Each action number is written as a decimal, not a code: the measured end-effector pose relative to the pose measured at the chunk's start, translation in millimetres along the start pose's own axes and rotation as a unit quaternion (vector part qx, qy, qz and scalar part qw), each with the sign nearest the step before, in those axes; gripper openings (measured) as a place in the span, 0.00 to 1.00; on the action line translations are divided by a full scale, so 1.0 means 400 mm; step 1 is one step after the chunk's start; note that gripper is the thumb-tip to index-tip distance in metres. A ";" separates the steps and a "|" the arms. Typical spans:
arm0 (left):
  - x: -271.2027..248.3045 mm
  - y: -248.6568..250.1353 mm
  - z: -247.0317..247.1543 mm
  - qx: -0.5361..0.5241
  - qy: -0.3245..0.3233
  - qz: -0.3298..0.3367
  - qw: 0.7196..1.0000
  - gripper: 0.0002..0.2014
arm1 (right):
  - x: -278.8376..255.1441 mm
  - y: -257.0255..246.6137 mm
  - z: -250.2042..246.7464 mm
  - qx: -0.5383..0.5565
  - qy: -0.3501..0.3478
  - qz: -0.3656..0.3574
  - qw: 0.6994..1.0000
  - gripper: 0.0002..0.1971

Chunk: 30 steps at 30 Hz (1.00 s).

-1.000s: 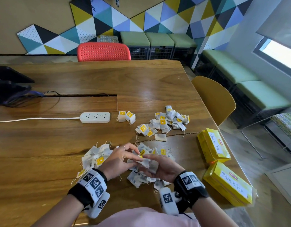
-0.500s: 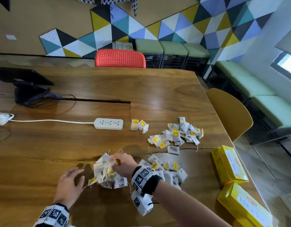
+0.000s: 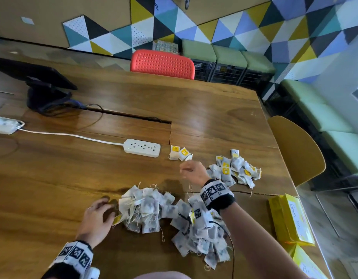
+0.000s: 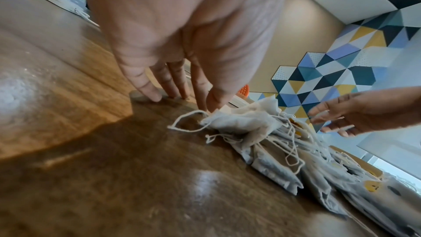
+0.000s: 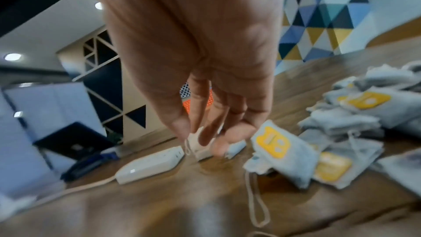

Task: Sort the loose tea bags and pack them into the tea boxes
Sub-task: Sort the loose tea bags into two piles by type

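Loose tea bags lie in heaps on the wooden table (image 3: 53, 178). My left hand (image 3: 101, 208) rests its straight fingertips on the wood, and its thumb touches the left edge of the near-left heap (image 3: 143, 208) (image 4: 241, 122). My right hand (image 3: 186, 172) (image 5: 205, 138) hovers with loose fingers and nothing in it. It is just short of a small pair of tea bags (image 3: 179, 153) and left of the far heap (image 3: 234, 170) (image 5: 284, 150). A third heap (image 3: 200, 236) lies under my right forearm. Two yellow tea boxes (image 3: 290, 218) (image 3: 307, 266) stand at the right edge.
A white power strip (image 3: 142, 148) (image 5: 148, 165) with its cord lies just left of the small pair. A black monitor stand (image 3: 45, 97) is at the far left. A red chair (image 3: 162, 64) and a yellow chair (image 3: 297, 150) stand by the table.
My right hand has left the near-left heap and moved away from me toward the small pair of tea bags. My left hand has slid right to the heap's edge.
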<state>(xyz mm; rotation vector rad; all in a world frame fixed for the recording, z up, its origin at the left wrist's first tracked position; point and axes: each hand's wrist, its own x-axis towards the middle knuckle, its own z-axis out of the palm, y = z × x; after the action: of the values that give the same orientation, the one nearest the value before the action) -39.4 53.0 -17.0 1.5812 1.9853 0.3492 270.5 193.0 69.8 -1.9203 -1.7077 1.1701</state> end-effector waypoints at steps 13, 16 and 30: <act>0.004 0.020 -0.008 -0.073 0.036 -0.008 0.997 0.11 | -0.238 0.202 0.127 -0.332 -0.151 0.017 0.931 0.45; 0.004 0.037 -0.011 -0.077 0.041 0.014 0.996 0.12 | -0.257 0.265 0.120 -0.309 -0.130 -0.005 0.942 0.35; -0.026 0.046 0.008 -0.074 0.009 0.011 0.997 0.11 | -0.077 0.045 -0.058 -0.257 0.023 -0.079 0.963 0.16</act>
<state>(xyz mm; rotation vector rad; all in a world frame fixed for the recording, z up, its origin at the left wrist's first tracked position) -21.4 47.7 -6.9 1.5115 1.9094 0.5084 301.1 166.3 82.7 -2.0067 -2.2549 0.6564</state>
